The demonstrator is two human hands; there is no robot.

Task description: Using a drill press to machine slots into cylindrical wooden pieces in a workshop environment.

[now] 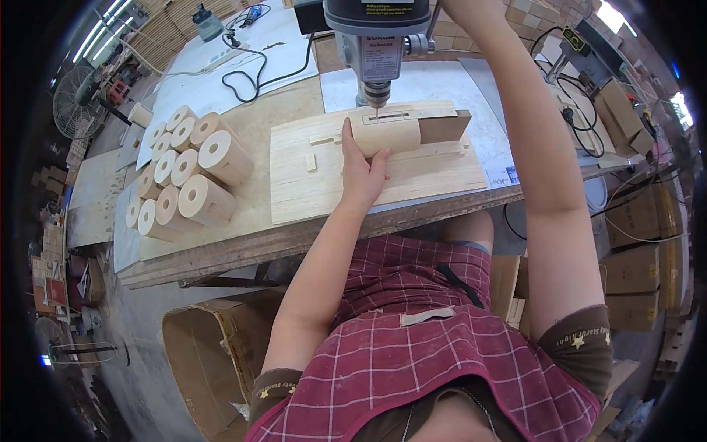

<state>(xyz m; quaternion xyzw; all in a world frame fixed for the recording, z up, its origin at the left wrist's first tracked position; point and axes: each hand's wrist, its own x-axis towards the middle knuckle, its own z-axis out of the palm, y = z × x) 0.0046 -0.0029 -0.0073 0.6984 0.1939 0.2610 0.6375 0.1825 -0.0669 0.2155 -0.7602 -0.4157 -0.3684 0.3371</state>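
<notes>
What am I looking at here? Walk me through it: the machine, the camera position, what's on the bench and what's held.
The one picture comes from a camera on the person's head, looking down. The machine is a drill press; its bit meets a wooden cylinder lying in a wooden jig on the workbench. The left hand steadies that cylinder. The right arm reaches up beside the machine; its hand is out of view. Left of the jig lies a stack of hollow wooden cylinders.

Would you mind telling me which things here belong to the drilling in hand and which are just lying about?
In use:
left hand
wooden cylinder
drill press
plywood jig board

Lying about:
stack of wooden cylinders
black cable
cardboard bin
fan
</notes>
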